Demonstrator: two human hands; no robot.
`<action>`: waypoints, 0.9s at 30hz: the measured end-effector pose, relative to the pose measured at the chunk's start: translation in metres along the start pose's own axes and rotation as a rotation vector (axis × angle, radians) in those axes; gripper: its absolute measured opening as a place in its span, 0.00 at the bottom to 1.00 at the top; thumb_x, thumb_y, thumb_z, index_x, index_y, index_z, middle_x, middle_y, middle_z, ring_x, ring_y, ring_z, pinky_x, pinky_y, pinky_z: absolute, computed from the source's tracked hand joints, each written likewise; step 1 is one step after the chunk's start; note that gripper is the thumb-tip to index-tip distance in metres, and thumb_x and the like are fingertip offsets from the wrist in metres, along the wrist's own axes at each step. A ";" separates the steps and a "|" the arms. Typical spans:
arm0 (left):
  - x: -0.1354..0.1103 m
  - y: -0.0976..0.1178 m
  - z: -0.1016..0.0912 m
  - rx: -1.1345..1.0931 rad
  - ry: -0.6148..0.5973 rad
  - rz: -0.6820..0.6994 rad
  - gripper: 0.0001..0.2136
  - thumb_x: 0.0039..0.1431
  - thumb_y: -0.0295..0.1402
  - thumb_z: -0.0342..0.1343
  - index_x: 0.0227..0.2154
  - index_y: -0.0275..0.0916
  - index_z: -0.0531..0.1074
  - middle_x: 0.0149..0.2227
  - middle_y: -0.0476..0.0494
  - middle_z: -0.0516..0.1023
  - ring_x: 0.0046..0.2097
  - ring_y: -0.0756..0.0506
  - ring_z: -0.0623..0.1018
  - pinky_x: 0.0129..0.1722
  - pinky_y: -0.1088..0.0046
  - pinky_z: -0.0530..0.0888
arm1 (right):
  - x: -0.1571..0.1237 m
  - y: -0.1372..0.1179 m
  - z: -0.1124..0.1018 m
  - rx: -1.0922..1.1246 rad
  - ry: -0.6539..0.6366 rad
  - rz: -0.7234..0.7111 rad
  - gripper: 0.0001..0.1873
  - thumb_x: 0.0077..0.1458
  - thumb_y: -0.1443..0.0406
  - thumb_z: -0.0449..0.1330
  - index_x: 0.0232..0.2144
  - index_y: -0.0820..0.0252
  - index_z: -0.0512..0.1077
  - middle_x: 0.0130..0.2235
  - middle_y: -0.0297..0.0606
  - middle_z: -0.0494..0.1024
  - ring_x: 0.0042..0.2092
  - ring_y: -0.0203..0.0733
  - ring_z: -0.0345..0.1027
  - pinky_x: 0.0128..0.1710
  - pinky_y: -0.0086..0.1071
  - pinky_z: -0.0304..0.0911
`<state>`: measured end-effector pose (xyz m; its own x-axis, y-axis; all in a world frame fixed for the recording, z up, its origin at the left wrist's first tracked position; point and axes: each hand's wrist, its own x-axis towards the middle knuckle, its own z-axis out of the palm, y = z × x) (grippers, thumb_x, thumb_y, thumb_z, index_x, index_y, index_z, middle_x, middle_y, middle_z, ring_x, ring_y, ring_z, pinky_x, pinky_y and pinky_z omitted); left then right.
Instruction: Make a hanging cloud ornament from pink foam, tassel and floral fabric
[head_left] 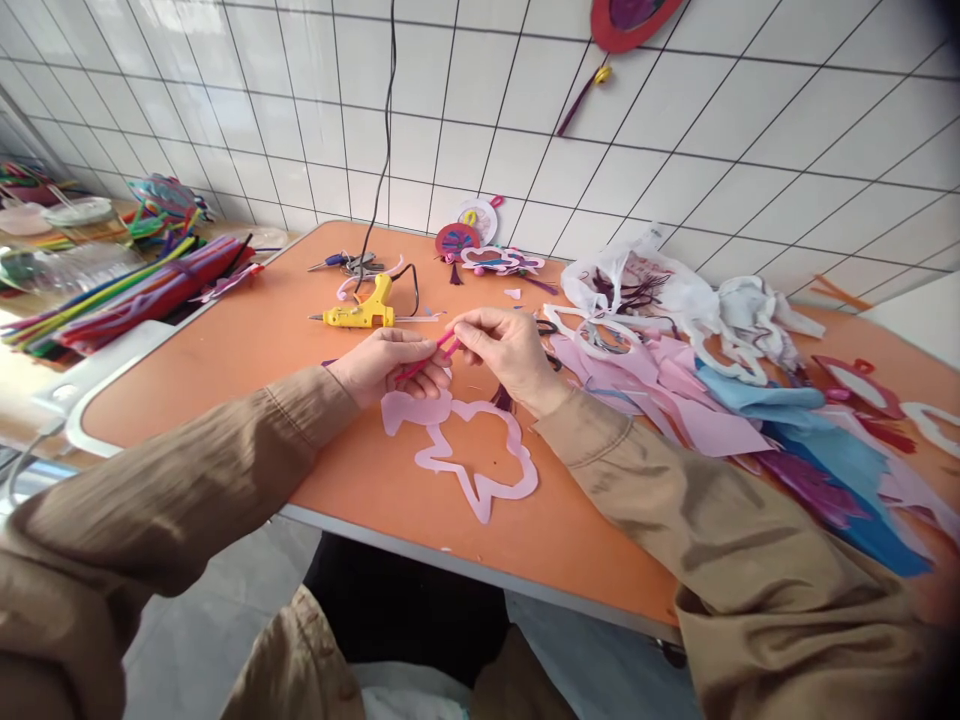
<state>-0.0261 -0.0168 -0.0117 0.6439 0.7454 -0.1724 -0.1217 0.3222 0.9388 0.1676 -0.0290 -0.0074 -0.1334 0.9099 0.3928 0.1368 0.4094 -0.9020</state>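
My left hand point(386, 365) and my right hand point(504, 355) meet above the orange table point(247, 370), both pinched on a short pink pipe cleaner point(433, 357) that bends between them. Directly below the hands lies a light pink felt outline point(480, 470) with a wavy edge, next to a small solid pink felt piece point(409, 410). A dark purple tassel point(504, 400) shows just under my right wrist.
A yellow glue gun point(360, 312) with a black cord lies behind the hands, scissors point(341, 262) farther back. Felt scraps point(720, 400) and a white plastic bag point(637, 280) cover the table's right side. Pipe cleaner bundles point(127, 290) lie left. Finished ornaments point(480, 245) stand by the tiled wall.
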 end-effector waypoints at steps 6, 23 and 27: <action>0.000 0.000 0.003 -0.062 -0.053 -0.084 0.08 0.62 0.30 0.59 0.32 0.29 0.79 0.28 0.34 0.83 0.26 0.47 0.81 0.26 0.75 0.75 | -0.003 0.002 0.002 -0.042 0.004 -0.037 0.13 0.55 0.55 0.64 0.29 0.60 0.77 0.24 0.33 0.75 0.22 0.32 0.64 0.25 0.30 0.63; -0.002 0.000 0.003 -0.081 -0.122 -0.087 0.06 0.54 0.29 0.68 0.29 0.31 0.77 0.27 0.38 0.83 0.26 0.48 0.82 0.25 0.78 0.74 | -0.007 -0.005 0.002 0.012 -0.006 -0.056 0.15 0.57 0.54 0.64 0.30 0.60 0.79 0.25 0.34 0.76 0.24 0.34 0.67 0.27 0.31 0.65; -0.002 0.000 0.004 -0.075 -0.092 -0.072 0.06 0.54 0.28 0.68 0.29 0.30 0.78 0.27 0.39 0.83 0.26 0.49 0.81 0.25 0.79 0.74 | -0.004 -0.002 0.000 0.129 0.060 0.025 0.17 0.55 0.52 0.64 0.29 0.60 0.78 0.25 0.34 0.76 0.24 0.32 0.66 0.24 0.29 0.61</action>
<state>-0.0246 -0.0205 -0.0103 0.7193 0.6632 -0.2069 -0.1266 0.4180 0.8996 0.1678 -0.0335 -0.0071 -0.0724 0.9234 0.3768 0.0115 0.3786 -0.9255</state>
